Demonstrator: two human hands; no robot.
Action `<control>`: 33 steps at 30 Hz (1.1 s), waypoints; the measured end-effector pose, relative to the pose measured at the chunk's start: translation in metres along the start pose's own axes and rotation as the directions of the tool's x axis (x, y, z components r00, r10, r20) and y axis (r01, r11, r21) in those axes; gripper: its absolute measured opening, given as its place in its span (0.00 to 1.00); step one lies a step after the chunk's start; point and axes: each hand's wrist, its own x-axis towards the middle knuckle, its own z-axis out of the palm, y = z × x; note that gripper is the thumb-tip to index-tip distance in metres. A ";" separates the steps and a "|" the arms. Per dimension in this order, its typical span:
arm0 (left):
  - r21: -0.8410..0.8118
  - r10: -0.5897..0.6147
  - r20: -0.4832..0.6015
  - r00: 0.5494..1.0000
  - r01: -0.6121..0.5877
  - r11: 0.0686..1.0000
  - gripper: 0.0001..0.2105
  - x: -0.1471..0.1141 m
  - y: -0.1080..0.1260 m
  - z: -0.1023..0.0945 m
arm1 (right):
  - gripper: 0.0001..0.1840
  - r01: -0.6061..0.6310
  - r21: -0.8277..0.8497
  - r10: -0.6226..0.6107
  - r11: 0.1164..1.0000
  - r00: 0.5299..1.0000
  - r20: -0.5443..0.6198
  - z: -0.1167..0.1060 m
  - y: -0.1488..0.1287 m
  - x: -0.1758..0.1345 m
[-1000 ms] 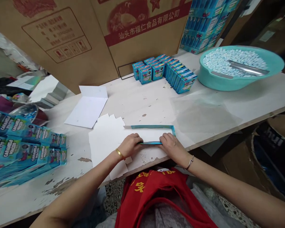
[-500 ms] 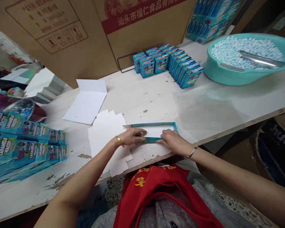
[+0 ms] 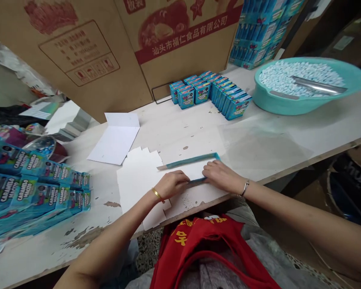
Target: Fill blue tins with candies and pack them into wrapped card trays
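A shallow cardboard tray (image 3: 196, 167), white inside with blue walls, lies partly folded in front of me at the table's near side. My left hand (image 3: 173, 184) is closed on the near wall toward its left end, fingers bent over the edge. Around the near right corner, my right hand (image 3: 222, 176) pinches the same tray. The far and right walls stand up; the left end is partly hidden by my left hand. Beside and partly under my left wrist lie flat white cardboard blanks (image 3: 135, 172) in a loose fanned stack.
A folded white card (image 3: 114, 140) lies beyond the blanks. Small blue candy boxes (image 3: 212, 94) stand before a large brown carton (image 3: 96, 60). At right sits a turquoise basin (image 3: 307, 102) of pale candies with a metal scoop (image 3: 319, 85). Wrapped blue packs (image 3: 39, 180) are piled at left.
My left hand has moved slightly down and turned over the near wall, which now shows less of its printed face. The view has tilted upward and shifted left.
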 end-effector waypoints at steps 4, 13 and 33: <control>0.192 0.068 -0.246 0.967 -0.020 0.981 0.18 -0.007 -0.015 -0.028 | 0.06 0.011 -0.123 -0.028 0.992 0.990 -0.138 -0.023 -0.014 0.008; 0.204 -0.238 -0.079 0.968 0.250 0.947 0.24 -0.014 -0.018 -0.024 | 0.15 -0.059 0.116 0.080 0.991 0.980 -0.183 0.021 -0.092 0.000; 0.415 -0.228 -0.185 0.956 0.286 0.864 0.33 -0.019 0.047 0.054 | 0.19 0.253 0.279 -0.179 0.926 0.947 -0.266 0.038 -0.024 -0.054</control>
